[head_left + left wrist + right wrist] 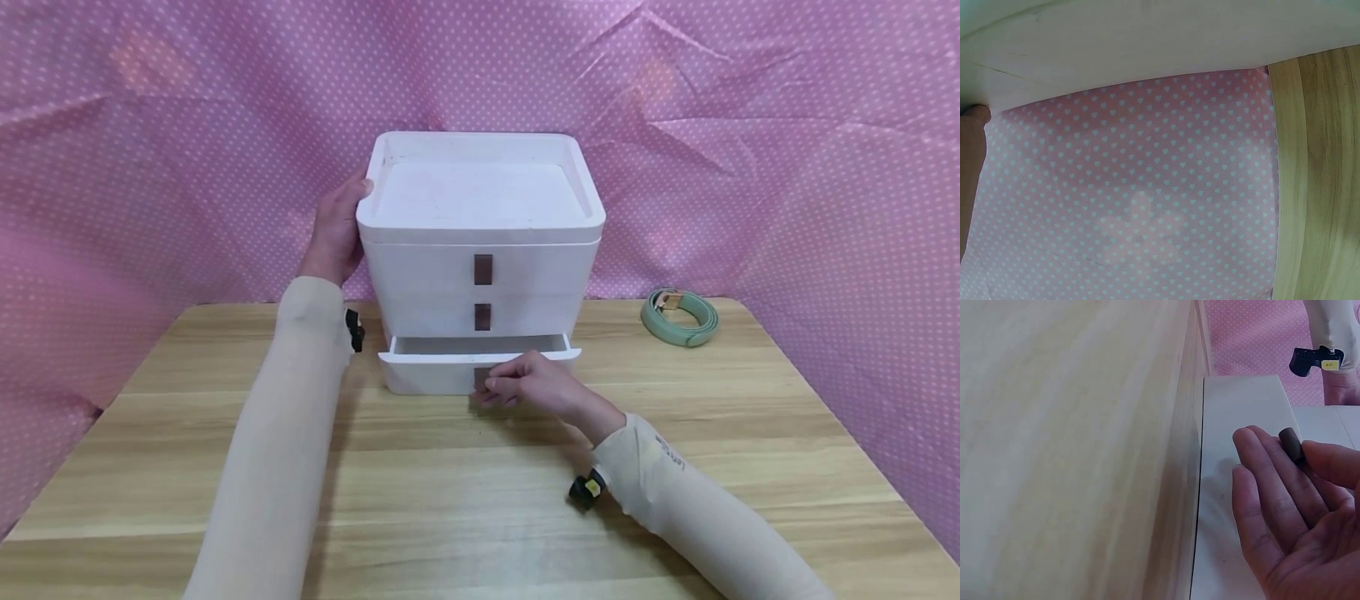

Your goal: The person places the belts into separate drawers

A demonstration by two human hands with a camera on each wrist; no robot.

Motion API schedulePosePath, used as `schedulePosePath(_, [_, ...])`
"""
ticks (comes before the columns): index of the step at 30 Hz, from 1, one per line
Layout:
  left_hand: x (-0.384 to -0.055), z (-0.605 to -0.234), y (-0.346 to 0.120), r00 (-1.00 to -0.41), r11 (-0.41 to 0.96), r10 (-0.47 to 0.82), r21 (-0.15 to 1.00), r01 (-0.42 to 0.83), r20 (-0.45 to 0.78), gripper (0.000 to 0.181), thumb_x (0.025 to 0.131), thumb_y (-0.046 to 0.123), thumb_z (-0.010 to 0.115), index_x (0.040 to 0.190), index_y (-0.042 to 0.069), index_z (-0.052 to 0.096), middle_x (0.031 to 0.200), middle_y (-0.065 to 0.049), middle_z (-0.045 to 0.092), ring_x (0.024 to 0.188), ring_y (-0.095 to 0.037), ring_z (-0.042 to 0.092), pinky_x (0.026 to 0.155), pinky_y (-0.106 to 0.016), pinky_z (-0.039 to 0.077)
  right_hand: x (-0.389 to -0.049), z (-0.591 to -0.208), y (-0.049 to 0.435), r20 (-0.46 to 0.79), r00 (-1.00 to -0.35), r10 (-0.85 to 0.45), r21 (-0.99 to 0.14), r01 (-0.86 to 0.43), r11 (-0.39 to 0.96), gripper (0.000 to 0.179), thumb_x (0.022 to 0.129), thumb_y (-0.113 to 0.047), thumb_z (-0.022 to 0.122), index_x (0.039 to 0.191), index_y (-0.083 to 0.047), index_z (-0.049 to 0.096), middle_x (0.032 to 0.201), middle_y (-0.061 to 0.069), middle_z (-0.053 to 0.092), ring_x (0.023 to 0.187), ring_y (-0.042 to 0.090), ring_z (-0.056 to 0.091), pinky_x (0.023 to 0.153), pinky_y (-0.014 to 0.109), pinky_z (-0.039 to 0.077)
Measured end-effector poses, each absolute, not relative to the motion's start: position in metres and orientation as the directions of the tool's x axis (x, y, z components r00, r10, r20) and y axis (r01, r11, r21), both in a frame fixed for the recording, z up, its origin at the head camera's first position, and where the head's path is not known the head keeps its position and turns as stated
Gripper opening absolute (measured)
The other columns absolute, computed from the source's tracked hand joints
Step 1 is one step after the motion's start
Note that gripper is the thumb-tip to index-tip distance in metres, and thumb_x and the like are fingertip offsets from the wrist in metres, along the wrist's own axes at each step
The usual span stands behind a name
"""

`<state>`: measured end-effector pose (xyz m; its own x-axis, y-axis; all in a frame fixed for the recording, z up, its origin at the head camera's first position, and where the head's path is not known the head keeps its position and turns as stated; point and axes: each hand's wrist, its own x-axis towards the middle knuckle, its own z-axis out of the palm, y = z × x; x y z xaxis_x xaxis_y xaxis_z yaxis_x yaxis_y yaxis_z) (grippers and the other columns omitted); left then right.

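A white three-drawer cabinet [480,275] stands at the back of the table, its bottom drawer [431,375] pulled partway out. My right hand [536,385] is at the front of that drawer, pinching its brown pull tab [1291,445] between thumb and forefinger; the other fingers extend below the tab. At the upper left side of the cabinet, my left hand [336,225] presses against the wall, thumb by the top rim and the other fingers largely hidden. In the left wrist view, a thumb [980,114] touches the cabinet's pale side [1147,50].
A coiled green belt [681,318] with a gold-coloured buckle lies at the right rear of the wooden table [420,517]. Pink dotted cloth [750,167] hangs behind the cabinet and along both sides. The two upper drawers are closed.
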<state>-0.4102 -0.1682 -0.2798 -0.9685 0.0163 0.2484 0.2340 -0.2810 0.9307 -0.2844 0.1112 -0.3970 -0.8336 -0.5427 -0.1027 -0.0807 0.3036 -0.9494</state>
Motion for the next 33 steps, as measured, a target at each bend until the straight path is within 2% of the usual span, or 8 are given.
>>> schedulePosePath(4, [-0.4102, -0.2793, -0.1685, -0.969, -0.286, 0.013, 0.929, 0.233, 0.247, 0.046, 0.097, 0.025, 0.056, 0.143, 0.02, 0.053, 0.143, -0.005, 0.052, 0.123, -0.024, 0.053, 0.098, -0.031, 0.048, -0.2843, -0.3981, 0.1113, -0.102, -0.832, -0.545, -0.95, -0.08, 0.301, 0.024, 0.1, -0.011, 0.056, 0.113, 0.004, 0.07, 0.107, 0.015, 0.071, 0.097, 0.03, 0.069, 0.087, 0.047, 0.054])
schedulePosePath(11, [-0.4082, -0.2786, -0.1693, -0.973, -0.26, 0.021, 0.941, 0.217, 0.23, 0.046, 0.097, 0.029, 0.056, 0.143, 0.024, 0.053, 0.142, -0.004, 0.053, 0.124, -0.023, 0.053, 0.1, -0.032, 0.047, -0.2835, -0.3991, 0.1115, -0.097, -0.83, -0.55, -0.951, -0.085, 0.297, 0.025, 0.1, -0.009, 0.055, 0.114, 0.005, 0.069, 0.108, 0.016, 0.071, 0.096, 0.028, 0.069, 0.086, 0.042, 0.056])
schedulePosePath(20, [-0.4079, -0.2776, -0.17, -0.979, -0.27, 0.013, 0.943, 0.194, 0.205, 0.047, 0.096, 0.03, 0.058, 0.142, 0.024, 0.054, 0.14, -0.004, 0.054, 0.121, -0.024, 0.054, 0.098, -0.031, 0.048, -0.2803, -0.3966, 0.111, -0.102, -0.829, -0.551, -0.948, -0.088, 0.307, 0.025, 0.1, -0.008, 0.054, 0.114, 0.005, 0.069, 0.11, 0.017, 0.07, 0.097, 0.03, 0.069, 0.083, 0.041, 0.057])
schedulePosePath(33, [-0.4104, -0.2788, -0.1698, -0.971, -0.276, 0.029, 0.935, 0.221, 0.238, 0.047, 0.097, 0.027, 0.056, 0.143, 0.021, 0.053, 0.141, -0.005, 0.053, 0.123, -0.024, 0.053, 0.099, -0.032, 0.047, -0.2749, -0.3933, 0.111, -0.113, -0.816, -0.567, -0.951, -0.076, 0.299, 0.024, 0.1, -0.009, 0.056, 0.111, 0.007, 0.069, 0.109, 0.017, 0.07, 0.096, 0.029, 0.07, 0.085, 0.049, 0.055])
